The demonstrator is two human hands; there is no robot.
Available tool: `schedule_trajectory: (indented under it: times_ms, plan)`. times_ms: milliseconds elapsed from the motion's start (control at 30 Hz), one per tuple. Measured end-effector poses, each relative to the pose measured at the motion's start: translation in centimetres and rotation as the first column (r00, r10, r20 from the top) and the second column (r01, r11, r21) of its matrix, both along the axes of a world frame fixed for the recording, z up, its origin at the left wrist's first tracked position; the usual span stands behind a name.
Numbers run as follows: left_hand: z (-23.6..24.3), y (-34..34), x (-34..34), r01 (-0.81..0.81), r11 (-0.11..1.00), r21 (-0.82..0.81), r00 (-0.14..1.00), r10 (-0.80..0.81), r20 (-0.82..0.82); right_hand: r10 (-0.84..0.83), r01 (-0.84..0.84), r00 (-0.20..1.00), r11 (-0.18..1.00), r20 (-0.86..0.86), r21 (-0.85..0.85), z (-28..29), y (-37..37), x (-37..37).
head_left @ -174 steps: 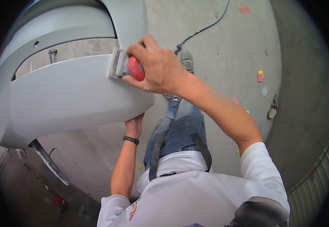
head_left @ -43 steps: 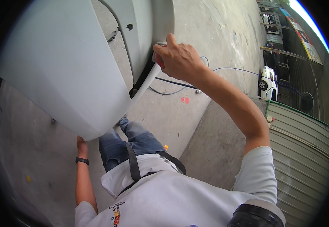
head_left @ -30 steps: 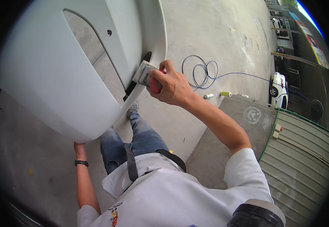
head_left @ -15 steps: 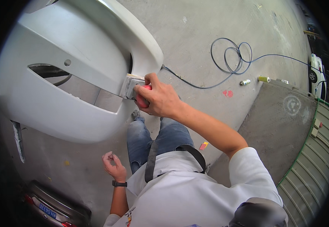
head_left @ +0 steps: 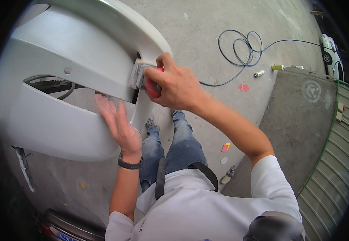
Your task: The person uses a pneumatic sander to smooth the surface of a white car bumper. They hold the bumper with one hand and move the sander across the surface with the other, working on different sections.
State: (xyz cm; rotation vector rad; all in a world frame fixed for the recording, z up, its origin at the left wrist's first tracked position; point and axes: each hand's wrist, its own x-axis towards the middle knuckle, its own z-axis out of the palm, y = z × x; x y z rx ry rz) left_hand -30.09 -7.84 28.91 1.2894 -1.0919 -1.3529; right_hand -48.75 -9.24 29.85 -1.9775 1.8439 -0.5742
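My right hand is wrapped round the red grip of a sanding block. The block's grey, flat pad rests against the pale silver car bumper, near the right end of its long opening. My left hand, with a dark watch on its wrist, reaches up to that opening. Its fingers are stretched out, and the fingertips lie at the strip of bumper above the gap. What the fingertips touch underneath is hidden.
A dark hose lies in loops on the concrete floor. Two small cans sit beside it. A round pad and scraps of coloured paper are right of my legs. A parked car stands behind at lower left.
My left hand has risen from beside my hip to the bumper opening, its curled fingers now straightened. My right hand and the sanding block have shifted slightly upward along the bumper.
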Motion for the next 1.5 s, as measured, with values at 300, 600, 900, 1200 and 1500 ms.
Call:
schedule_trajectory:
  times_ms: [300,600,900,1200,1500]
  plan:
    - [-1.5,-0.9,0.5,0.058,0.998,0.007,0.997,-0.058,-0.057,0.037,-0.030,0.998,0.993,-0.057,0.110,0.2,-0.5,-0.1]
    - [-2.3,-0.6,0.0,0.042,0.999,-0.032,0.998,-0.043,-0.055,0.053,-0.043,0.995,0.993,-0.085,0.108,0.7,-1.3,-0.5]
    - [-2.4,-0.4,0.0,0.010,1.000,-0.025,0.997,-0.012,-0.075,0.089,-0.177,0.953,0.940,-0.291,-0.293,0.6,-3.8,-1.0]
    - [-2.6,-0.2,-0.4,0.007,0.999,-0.036,0.995,-0.011,-0.099,-0.091,-0.078,0.918,0.913,-0.386,-0.401,0.9,-2.3,-2.4]
    - [-2.7,-0.2,0.1,0.046,0.998,-0.032,0.995,-0.048,-0.084,-0.228,0.050,0.916,0.881,-0.329,-0.470,-0.6,-3.0,-0.9]
